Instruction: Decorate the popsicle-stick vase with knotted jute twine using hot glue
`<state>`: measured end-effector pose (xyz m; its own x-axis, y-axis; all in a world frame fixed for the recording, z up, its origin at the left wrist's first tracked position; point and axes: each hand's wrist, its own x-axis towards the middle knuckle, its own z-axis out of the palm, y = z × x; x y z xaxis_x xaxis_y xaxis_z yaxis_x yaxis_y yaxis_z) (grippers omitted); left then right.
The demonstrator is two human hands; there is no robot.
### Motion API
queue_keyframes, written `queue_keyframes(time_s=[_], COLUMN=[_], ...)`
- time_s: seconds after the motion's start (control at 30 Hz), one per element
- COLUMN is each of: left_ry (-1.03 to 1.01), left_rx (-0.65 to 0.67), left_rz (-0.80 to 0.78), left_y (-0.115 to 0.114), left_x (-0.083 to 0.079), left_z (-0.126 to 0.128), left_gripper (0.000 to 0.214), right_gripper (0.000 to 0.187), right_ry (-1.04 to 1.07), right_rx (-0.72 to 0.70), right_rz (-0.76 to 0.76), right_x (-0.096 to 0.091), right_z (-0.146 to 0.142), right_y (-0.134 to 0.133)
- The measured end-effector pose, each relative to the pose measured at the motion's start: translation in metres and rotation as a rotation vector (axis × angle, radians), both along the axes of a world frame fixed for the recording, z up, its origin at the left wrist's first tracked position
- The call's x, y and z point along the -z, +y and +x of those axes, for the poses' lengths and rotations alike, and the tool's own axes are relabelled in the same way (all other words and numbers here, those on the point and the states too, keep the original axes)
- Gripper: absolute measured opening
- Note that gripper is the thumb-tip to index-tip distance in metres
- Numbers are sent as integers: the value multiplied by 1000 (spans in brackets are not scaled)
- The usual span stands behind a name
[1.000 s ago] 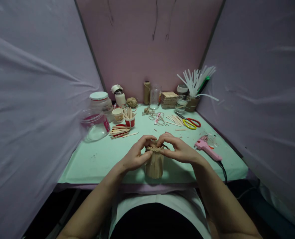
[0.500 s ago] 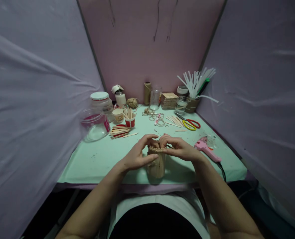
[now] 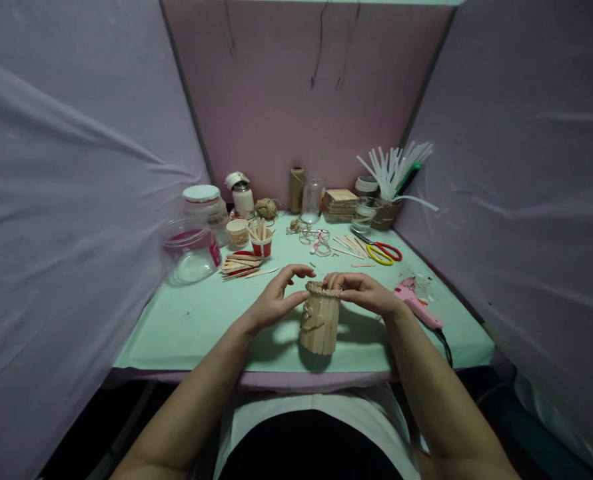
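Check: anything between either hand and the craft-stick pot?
Nothing visible. Both hands are on the craft-stick pot: the right hand pinches its twine-wrapped rim, and the left hand has its thumb against the side. The pink glue gun lies apart, to the right on the table.

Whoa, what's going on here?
A person holds a small stick pot at the near edge of the green table. The left hand grips its side, and the right hand pinches the braided rim. A pink glue gun lies to the right; loose sticks and scissors lie farther back.
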<state>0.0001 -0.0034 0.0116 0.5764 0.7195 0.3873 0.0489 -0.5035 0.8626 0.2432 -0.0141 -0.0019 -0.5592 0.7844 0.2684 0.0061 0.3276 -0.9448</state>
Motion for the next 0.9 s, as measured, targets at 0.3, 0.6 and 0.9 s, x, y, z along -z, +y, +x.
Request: queue_keyframes(time_s=[0.3, 0.6, 0.9], left_ry=[202, 168, 272], left_rx=[51, 84, 87], left_rz=[149, 92, 164], left_y=[-2, 1, -3], left_x=[-19, -15, -24], left_z=[5, -8, -12], left_gripper=[21, 21, 18], right_gripper=[24, 23, 18], right_ry=[-117, -198, -219], right_rx=[71, 72, 144], right_rz=[99, 252, 284], right_x=[-18, -21, -23], right_z=[-21, -29, -40], right_y=[-15, -17, -23])
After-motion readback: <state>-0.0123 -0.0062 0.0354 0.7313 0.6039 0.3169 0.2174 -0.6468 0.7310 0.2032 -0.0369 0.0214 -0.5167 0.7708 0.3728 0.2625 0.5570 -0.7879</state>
